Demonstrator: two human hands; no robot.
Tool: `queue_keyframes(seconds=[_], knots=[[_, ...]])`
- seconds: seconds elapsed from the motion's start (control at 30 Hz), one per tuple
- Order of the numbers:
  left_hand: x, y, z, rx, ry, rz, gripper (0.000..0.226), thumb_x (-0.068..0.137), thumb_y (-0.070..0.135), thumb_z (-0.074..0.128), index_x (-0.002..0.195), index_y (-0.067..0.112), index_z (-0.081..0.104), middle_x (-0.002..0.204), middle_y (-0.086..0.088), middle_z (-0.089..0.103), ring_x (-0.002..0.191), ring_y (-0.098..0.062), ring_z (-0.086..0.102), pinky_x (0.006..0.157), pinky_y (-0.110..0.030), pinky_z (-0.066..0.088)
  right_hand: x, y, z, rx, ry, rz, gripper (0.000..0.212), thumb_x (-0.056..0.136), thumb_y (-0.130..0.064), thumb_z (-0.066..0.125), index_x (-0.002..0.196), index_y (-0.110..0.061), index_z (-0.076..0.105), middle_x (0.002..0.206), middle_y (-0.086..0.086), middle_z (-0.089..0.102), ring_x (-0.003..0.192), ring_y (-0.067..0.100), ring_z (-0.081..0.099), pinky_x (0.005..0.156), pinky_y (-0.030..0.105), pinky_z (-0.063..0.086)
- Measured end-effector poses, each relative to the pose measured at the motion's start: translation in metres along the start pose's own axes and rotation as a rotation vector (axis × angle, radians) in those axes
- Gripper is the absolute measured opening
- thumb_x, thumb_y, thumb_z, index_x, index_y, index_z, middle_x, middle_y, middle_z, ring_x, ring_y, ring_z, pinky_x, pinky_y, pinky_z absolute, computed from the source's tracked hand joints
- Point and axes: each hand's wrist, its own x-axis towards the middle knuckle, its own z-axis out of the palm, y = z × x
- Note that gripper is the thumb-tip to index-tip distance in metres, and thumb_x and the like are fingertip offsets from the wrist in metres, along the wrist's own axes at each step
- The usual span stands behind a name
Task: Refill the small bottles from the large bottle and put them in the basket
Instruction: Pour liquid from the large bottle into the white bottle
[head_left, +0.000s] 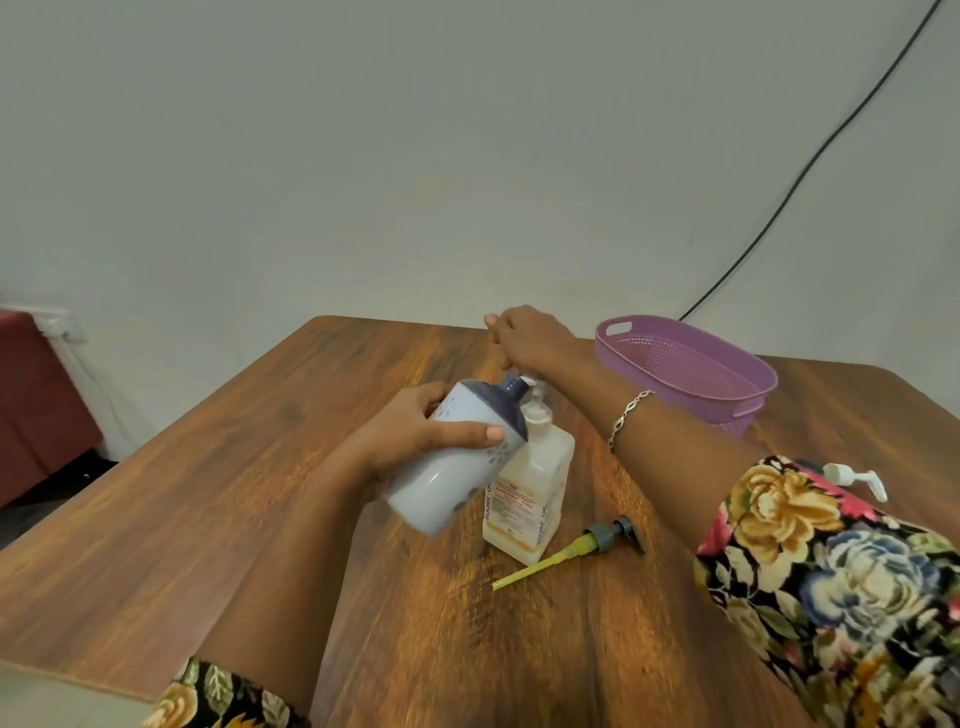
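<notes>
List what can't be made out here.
Head view:
- Right hand: fingers hidden by its own back; grip unclear.
- Small bottle in left hand: opaque, fill level hidden.
- Large bottle: label print too small.
- White pump: partly behind the sleeve.

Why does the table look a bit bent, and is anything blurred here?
Head view: the wide-angle lens seems to bow the table edges and the wall cable. Head view: the small bottle in the left hand is slightly smeared, probably by motion. Head view: the light is soft and even, with only faint shadows by the large bottle and no glare.
</notes>
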Motion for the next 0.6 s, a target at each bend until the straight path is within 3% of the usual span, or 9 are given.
queue_keyframes(seconds=[0.1, 0.2, 0.27, 0.4, 0.5, 0.6], knots=[[0.001, -0.001, -0.002, 0.006, 0.005, -0.01, 0.07, 0.052, 0.035, 0.079, 0.113, 0.014, 0.054, 0.093, -0.01, 0.07, 0.075, -0.026, 0.07, 0.056, -0.031, 0.055, 0.002, -0.002, 0.005, -0.111, -0.048, 0.027, 0.037, 0.101, -0.036, 0.03, 0.097, -0.01, 0.055, 0.103, 0.012, 0.061, 0.091, 0.027, 0.056, 0.075, 0.031, 0.04], [0.0, -0.008, -0.002, 0.004, -0.01, -0.025, 0.078, 0.045, 0.042, 0.08, 0.113, 0.014, 0.054, 0.096, -0.011, 0.069, 0.078, -0.028, 0.07, 0.059, -0.033, 0.055, -0.001, 0.0, 0.014, -0.168, -0.056, 0.06, 0.048, 0.101, -0.039, 0.027, 0.111, -0.004, 0.058, 0.114, 0.014, 0.061, 0.105, 0.029, 0.057, 0.084, 0.035, 0.042], [0.001, -0.01, -0.002, -0.016, -0.013, -0.024, 0.078, 0.043, 0.044, 0.078, 0.112, 0.016, 0.055, 0.096, -0.01, 0.069, 0.079, -0.028, 0.07, 0.06, -0.032, 0.055, 0.0, 0.003, 0.017, -0.159, -0.056, 0.058, 0.051, 0.101, -0.041, 0.026, 0.11, -0.002, 0.059, 0.115, 0.016, 0.061, 0.106, 0.03, 0.057, 0.086, 0.036, 0.043], [0.003, -0.009, -0.001, -0.002, -0.019, -0.015, 0.077, 0.042, 0.046, 0.077, 0.111, 0.019, 0.055, 0.098, -0.007, 0.069, 0.081, -0.025, 0.07, 0.061, -0.03, 0.054, 0.0, 0.005, 0.015, -0.12, -0.018, 0.028, 0.043, 0.101, -0.039, 0.028, 0.08, -0.01, 0.051, 0.103, 0.016, 0.064, 0.096, 0.029, 0.059, 0.079, 0.034, 0.042], [0.004, -0.006, -0.002, -0.017, -0.004, -0.001, 0.076, 0.043, 0.044, 0.078, 0.11, 0.017, 0.056, 0.093, -0.007, 0.071, 0.078, -0.027, 0.07, 0.061, -0.033, 0.056, 0.001, 0.001, 0.006, 0.083, -0.002, 0.003, 0.045, 0.101, -0.037, 0.029, 0.098, -0.003, 0.059, 0.092, 0.013, 0.069, 0.086, 0.025, 0.061, 0.085, 0.037, 0.047], [0.003, -0.005, -0.002, -0.018, -0.001, 0.012, 0.073, 0.044, 0.043, 0.079, 0.109, 0.017, 0.056, 0.09, -0.007, 0.071, 0.077, -0.027, 0.07, 0.06, -0.033, 0.055, 0.001, 0.0, 0.005, 0.127, -0.021, 0.023, 0.046, 0.101, -0.038, 0.029, 0.108, -0.004, 0.059, 0.093, 0.012, 0.07, 0.091, 0.026, 0.063, 0.092, 0.041, 0.046]])
